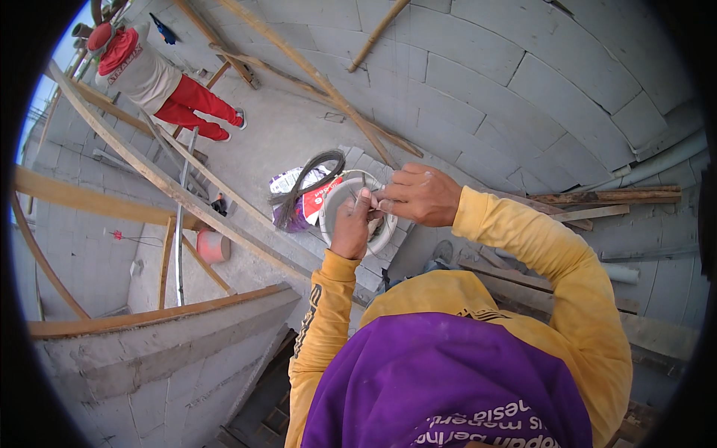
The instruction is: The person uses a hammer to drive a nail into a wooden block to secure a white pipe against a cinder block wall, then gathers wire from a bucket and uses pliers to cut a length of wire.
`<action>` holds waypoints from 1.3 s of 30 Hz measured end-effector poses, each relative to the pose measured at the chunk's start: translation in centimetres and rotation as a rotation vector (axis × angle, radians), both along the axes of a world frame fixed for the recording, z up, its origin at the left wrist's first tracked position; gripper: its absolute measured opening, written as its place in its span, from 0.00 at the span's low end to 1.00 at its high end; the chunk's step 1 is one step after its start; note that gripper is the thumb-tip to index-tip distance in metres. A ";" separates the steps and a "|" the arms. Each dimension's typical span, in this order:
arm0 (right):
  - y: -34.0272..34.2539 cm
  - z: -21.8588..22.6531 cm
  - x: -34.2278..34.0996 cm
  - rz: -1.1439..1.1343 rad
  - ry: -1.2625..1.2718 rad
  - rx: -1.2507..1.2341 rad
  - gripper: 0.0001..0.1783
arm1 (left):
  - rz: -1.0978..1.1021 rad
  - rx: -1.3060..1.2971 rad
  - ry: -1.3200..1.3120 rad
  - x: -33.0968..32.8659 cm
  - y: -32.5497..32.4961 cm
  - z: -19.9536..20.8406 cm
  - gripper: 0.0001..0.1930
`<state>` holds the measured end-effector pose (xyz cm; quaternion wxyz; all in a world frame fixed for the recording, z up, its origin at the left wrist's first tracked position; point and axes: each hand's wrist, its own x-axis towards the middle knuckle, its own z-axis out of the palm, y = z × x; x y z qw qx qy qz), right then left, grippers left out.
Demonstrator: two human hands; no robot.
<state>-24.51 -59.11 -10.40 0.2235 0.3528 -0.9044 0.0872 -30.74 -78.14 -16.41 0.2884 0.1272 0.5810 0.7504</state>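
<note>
My left hand (352, 228) is closed over a round white bucket (385, 237), its thumb pointing up and away from me. Beside it, my right hand (426, 196) has its fingers pinched together, and the fingertips of both hands meet above the bucket's opening. Whatever they grip is too small to name. A bent bundle of dark wire (290, 198) lies just left of the bucket, on printed bags in white, purple and red (315, 201). Bucket and bags rest on a stack of grey blocks (371, 277).
Grey block walls (478, 82) enclose the space. Long timber poles (179, 168) slant across the left side. Planks (597, 213) and a pipe (620, 273) lie at the right. A pinkish bucket (213, 246) is on the floor. A person in red trousers (190, 104) stands far left.
</note>
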 end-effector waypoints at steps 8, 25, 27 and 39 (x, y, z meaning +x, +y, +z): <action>-1.6 -2.0 1.0 -0.102 -0.013 -0.281 0.10 | 0.079 0.095 -0.296 0.8 0.5 -0.8 0.16; -4.5 -5.3 5.2 -0.558 -1.032 -1.389 0.12 | 0.288 0.486 -0.454 0.2 3.2 0.9 0.14; -4.4 -5.0 5.3 -0.522 -1.192 -1.488 0.12 | 0.287 0.447 -0.433 0.2 3.4 0.4 0.14; -4.2 -5.7 5.5 -0.266 -1.121 -1.626 0.15 | 0.587 0.587 -0.454 -2.8 1.8 -0.6 0.13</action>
